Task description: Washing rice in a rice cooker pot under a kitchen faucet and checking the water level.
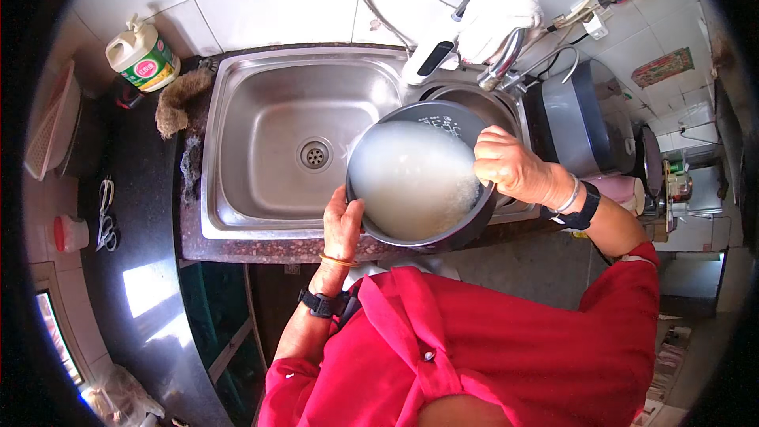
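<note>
A dark grey rice-cooker inner pot [442,108] is held over the front right part of a stainless-steel sink [267,107], tilted to the left. Cloudy white water [403,172] fills much of it, and grains of rice [456,210] show through at its lower right. My left hand [344,222] grips the pot's left side, thumb near the rim. On the right rim, my right hand [513,166] has its fingers curled over the edge. The drain [315,154] lies in the basin left of the pot. Part of a smaller round basin [474,101] is hidden behind the pot.
A chrome faucet [504,62] with a white cloth [501,12] over it rises behind the pot. Left of the sink are a detergent jug [142,56], a brown scrubber [181,98] and scissors [107,216] on the dark counter [148,213]. A grey appliance [578,118] stands at the right.
</note>
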The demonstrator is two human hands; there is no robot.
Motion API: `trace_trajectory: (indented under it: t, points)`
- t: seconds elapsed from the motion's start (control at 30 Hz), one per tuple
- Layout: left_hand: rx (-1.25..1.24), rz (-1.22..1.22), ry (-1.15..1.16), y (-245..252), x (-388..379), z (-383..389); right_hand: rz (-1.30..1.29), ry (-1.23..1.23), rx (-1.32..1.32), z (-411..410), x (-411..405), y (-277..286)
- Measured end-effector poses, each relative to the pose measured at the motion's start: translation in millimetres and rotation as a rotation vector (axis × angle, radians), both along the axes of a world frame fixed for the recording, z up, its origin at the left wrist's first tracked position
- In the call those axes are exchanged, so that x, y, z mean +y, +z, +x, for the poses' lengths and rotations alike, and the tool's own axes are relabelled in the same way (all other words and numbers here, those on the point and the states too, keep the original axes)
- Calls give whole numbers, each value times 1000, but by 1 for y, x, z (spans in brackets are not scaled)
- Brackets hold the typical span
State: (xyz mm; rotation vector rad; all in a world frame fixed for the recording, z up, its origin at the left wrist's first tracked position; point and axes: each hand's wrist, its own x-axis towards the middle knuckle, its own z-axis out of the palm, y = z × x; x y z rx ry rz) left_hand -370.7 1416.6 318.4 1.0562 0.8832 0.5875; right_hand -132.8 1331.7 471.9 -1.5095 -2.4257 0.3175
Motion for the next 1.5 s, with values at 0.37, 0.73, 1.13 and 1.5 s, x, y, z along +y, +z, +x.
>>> trace_trajectory:
  t: [0.37, 0.73, 1.13, 1.5]
  points:
    - [-9, -1, -6, 2, 1, -1, 14, -13, -14, -1, 0, -1]
    - [29, -69, -65, -6, 1, -6, 0, -4, -27, -4, 6, 2]
    - [-41, -71, 20, -16, 2, -6, -10, 3, -40, -10, 19, 3]
    - [-10, -95, -2, -15, 6, -8, -36, 9, -53, -15, 27, 7]
